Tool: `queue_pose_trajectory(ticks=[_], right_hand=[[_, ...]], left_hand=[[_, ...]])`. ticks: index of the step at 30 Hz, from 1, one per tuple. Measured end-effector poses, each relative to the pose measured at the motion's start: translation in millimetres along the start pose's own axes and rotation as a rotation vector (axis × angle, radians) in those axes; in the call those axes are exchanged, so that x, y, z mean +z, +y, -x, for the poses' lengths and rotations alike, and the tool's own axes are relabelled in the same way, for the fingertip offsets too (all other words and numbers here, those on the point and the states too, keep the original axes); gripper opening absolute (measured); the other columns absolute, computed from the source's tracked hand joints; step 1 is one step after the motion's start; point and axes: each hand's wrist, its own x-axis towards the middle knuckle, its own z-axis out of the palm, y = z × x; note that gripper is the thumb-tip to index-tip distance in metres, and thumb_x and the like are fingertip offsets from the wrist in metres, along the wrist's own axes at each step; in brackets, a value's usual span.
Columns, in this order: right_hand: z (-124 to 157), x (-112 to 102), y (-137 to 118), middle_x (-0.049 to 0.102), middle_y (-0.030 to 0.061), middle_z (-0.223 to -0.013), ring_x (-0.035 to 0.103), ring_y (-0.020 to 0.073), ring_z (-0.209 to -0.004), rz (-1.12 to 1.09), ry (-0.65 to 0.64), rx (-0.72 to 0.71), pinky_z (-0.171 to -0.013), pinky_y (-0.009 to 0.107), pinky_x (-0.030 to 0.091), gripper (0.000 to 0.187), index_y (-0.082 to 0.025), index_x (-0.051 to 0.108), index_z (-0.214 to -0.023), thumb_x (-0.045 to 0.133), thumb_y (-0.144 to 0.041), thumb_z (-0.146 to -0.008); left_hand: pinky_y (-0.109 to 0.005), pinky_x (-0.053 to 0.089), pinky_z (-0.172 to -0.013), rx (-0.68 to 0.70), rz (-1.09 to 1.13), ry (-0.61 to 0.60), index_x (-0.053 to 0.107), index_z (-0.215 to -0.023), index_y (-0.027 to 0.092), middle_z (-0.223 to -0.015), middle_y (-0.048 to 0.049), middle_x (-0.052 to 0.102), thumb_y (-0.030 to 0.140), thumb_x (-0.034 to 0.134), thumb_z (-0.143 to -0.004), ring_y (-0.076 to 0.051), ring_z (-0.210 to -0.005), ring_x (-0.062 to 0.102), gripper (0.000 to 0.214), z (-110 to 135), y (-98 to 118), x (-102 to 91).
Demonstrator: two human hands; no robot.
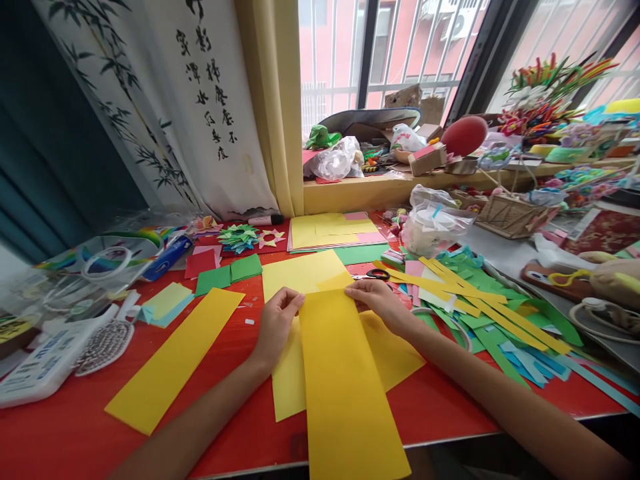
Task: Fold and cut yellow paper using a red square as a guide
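A long yellow paper strip (345,387) is stretched between my hands, its near end hanging past the table's front edge. My left hand (277,320) pinches its far left corner, and my right hand (383,303) pinches the far right corner. Beneath it lie pale yellow paper sheets (290,273) and a deeper yellow piece (390,353). Another yellow strip (175,363) rests flat on the red table to the left. Just beyond my right hand are black-handled scissors (379,274), partly hidden.
Green, yellow and blue paper offcuts (480,307) are heaped at right. Green paper squares (230,273), a blue box (167,259) and a hairbrush (107,343) lie at left. Stacked sheets (325,230) sit at the back, below a crowded windowsill (350,193).
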Motion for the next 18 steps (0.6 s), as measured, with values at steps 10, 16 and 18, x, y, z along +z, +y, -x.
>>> queue_pose_trajectory(ticks=[10,16,18], right_hand=[[-0.1,-0.5,0.5,0.059,0.0024,-0.07,0.057,0.015,-0.063,0.156,0.056,-0.13,-0.059,0.028,0.049,0.021,-0.016,0.058,-0.071,0.056,-0.038,-0.074],[0.1,-0.4,-1.7,0.059,0.002,-0.07,0.058,0.0144,-0.065,0.095,0.023,-0.1,-0.06,0.027,0.048,0.02,-0.016,0.056,-0.072,0.056,-0.035,-0.074],[0.3,-0.3,-2.0,0.059,0.0018,-0.072,0.057,0.0135,-0.065,0.071,0.02,-0.087,-0.061,0.026,0.047,0.02,-0.016,0.056,-0.073,0.057,-0.036,-0.073]], left_hand=[[-0.021,0.034,-0.06,0.008,-0.077,-0.076,0.05,-0.068,0.019,-0.065,0.0032,0.047,0.035,0.053,-0.076,-0.011,-0.064,0.043,0.019,-4.1,-1.7,-3.5],[-0.021,0.035,-0.058,-0.012,-0.112,-0.093,0.052,-0.072,0.018,-0.066,0.0027,0.048,0.036,0.053,-0.076,-0.011,-0.064,0.044,0.019,-9.6,-7.8,-5.2],[-0.021,0.035,-0.059,-0.006,-0.125,-0.084,0.052,-0.071,0.018,-0.066,0.0026,0.048,0.036,0.052,-0.076,-0.011,-0.064,0.044,0.019,-10.3,-7.6,-5.3]])
